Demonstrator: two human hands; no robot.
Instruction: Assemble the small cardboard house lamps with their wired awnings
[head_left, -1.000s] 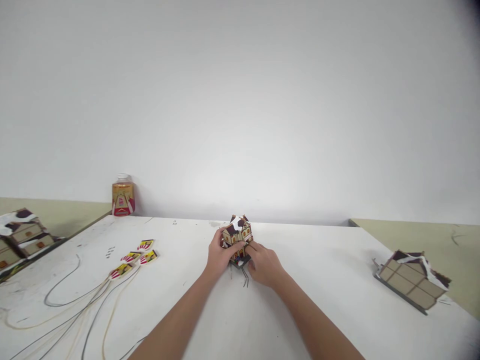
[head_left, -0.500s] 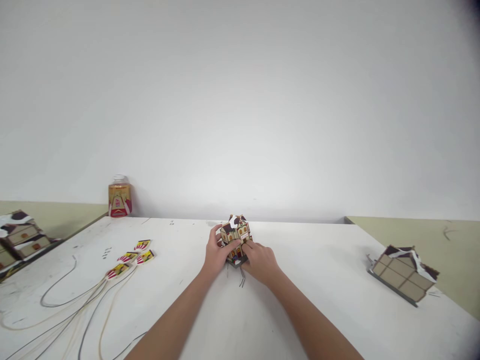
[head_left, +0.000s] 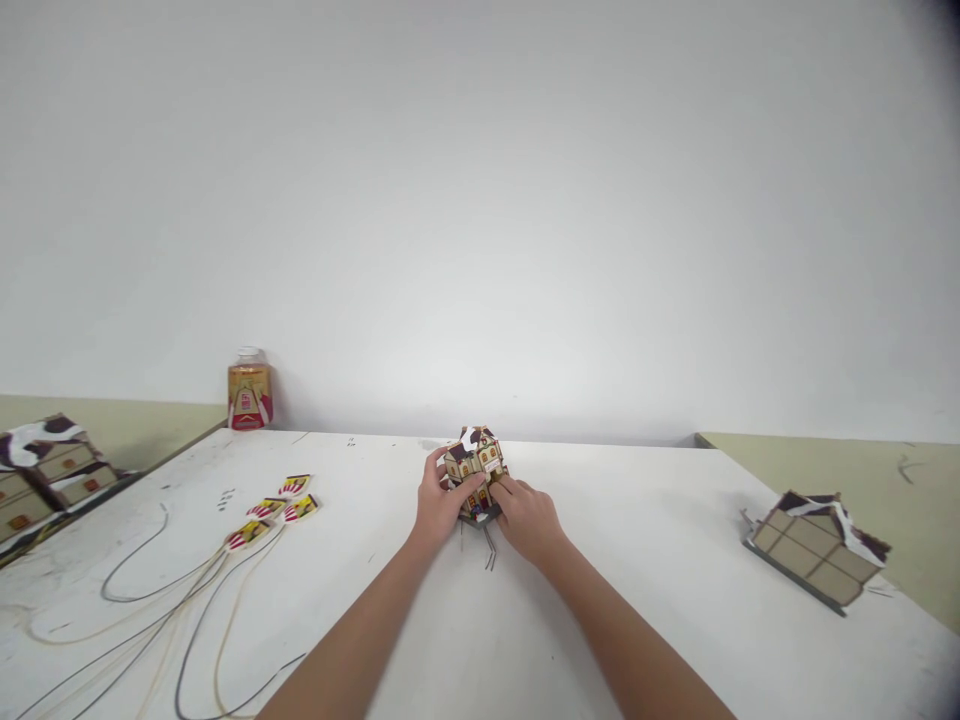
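Observation:
At the middle of the white table, a miniature house (head_left: 469, 462) with a dark, white-patched roof stands between my two hands. My left hand (head_left: 437, 500) grips it from the left, thumb across the front wall and fingers behind. From the right, my right hand (head_left: 526, 515) presses curled fingers against the front and right side; the fingertips are partly hidden, and I cannot make out any small part in them. Thin wires (head_left: 490, 550) stick out from under the grey base toward me.
On the left lie several red-and-yellow printed pieces (head_left: 247, 535) with long wires (head_left: 191, 600). A labelled bottle (head_left: 250, 392) stands at the back left. Another miniature house (head_left: 817, 548) sits at the right, and a larger one (head_left: 56, 475) at the far left. A white wall (head_left: 480, 220) rises behind.
The view has shifted slightly, so everything appears a little further right. My right fingers have moved slightly on the house front; both hands remain on it.

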